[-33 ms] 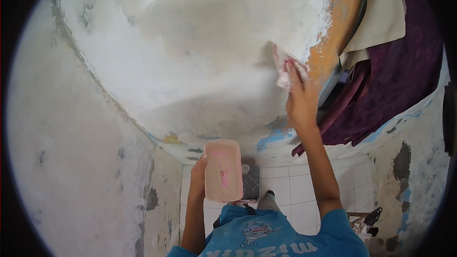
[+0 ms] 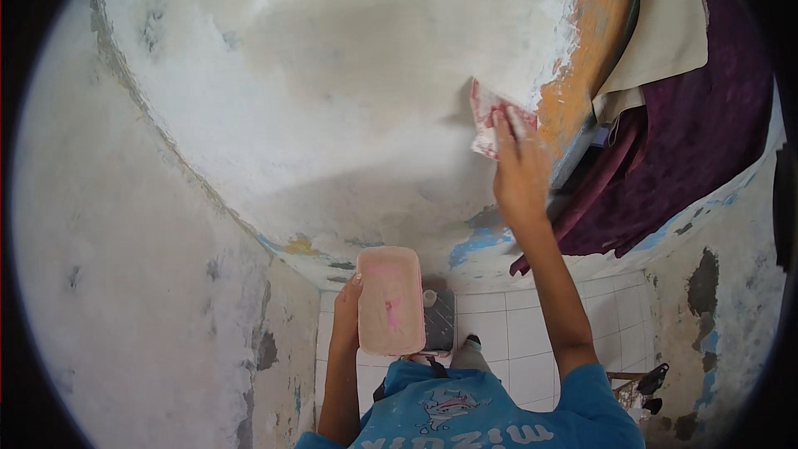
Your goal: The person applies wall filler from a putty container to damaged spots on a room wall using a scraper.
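My right hand [image 2: 522, 168] presses a flat, pink-and-white putty spreader [image 2: 489, 119] against the wall, its fingers stretched along the back. The spreader is smeared with white and sits close to the strip of orange paint. Lower down, my left hand [image 2: 348, 299] grips the left side of a shallow pink tray [image 2: 391, 303]. A thin pale coating and a brighter pink streak show on the tray's bottom. The wall [image 2: 357, 100] in front of me is patchy white and grey, smeared with whitish filler.
Bare orange paint [image 2: 592, 50] borders an opening at the right, where a purple cloth [image 2: 698, 141] and a beige cloth [image 2: 665, 33] hang. A dark grey object [image 2: 440, 316] stands behind the tray on the white tiled floor [image 2: 515, 333]. Peeling walls rise on both sides.
My right hand has shifted slightly left, and the spreader has turned to show more of its face. My left hand and the tray have barely moved.
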Tool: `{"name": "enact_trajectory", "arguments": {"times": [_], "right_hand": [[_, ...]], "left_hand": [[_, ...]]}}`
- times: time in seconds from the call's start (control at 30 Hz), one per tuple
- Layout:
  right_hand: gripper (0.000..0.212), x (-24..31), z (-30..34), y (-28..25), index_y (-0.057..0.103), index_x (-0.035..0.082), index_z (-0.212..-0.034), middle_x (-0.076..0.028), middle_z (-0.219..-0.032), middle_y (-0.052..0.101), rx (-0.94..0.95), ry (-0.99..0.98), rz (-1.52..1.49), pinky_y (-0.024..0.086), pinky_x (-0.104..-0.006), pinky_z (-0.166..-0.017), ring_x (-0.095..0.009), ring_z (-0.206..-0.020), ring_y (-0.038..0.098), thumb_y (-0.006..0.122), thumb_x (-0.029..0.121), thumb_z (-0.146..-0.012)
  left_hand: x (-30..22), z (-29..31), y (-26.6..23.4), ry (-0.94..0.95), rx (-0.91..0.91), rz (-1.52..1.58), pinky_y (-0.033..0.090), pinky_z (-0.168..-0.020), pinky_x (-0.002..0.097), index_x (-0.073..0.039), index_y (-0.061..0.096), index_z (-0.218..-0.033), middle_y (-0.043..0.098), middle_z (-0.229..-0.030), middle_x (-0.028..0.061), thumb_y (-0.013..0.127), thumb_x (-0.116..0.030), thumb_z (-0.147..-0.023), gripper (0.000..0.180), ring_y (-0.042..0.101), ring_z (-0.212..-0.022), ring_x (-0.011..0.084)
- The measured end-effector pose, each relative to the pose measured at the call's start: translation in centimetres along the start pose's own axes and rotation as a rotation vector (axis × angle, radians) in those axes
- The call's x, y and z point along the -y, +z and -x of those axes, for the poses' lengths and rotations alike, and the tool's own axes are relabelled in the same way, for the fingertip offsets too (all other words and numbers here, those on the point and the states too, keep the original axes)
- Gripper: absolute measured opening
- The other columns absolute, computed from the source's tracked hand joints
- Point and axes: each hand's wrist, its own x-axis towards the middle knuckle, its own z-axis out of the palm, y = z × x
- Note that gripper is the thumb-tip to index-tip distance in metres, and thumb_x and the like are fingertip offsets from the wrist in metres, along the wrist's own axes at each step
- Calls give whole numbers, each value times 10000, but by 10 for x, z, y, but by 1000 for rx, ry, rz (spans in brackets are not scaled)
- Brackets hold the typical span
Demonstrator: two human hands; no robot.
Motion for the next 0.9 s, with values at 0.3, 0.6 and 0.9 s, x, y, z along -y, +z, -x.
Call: {"name": "enact_trajectory", "arguments": {"times": [0.3,0.6,0.9], "right_hand": [[570,2,91,62,542,61,-1469,-137,-1418,596,205,-26,44,424,-505,-1060,-375,-1250,569,567,60,-900],[564,11,-3,42,558,62,-1449,-136,-1445,568,-21,-109,181,399,-508,-1097,-342,-1328,517,562,31,-885],[604,15,21,34,550,56,-1458,-146,-1437,574,3,-82,7,427,-500,-1071,-377,-1264,561,582,-21,-861]], "left_hand": [[0,10,-10,-54,-77,-58,579,-847,334,8,581,-1356,682,-1152,109,490,-361,-1081,469,686,-987,195],[6,15,-18,-64,-48,-47,575,-869,345,28,553,-1391,673,-1177,126,477,-354,-1081,498,680,-1016,206],[3,24,-25,-76,-57,-43,560,-908,335,40,552,-1396,666,-1223,132,496,-354,-1075,512,669,-1064,208]]}}
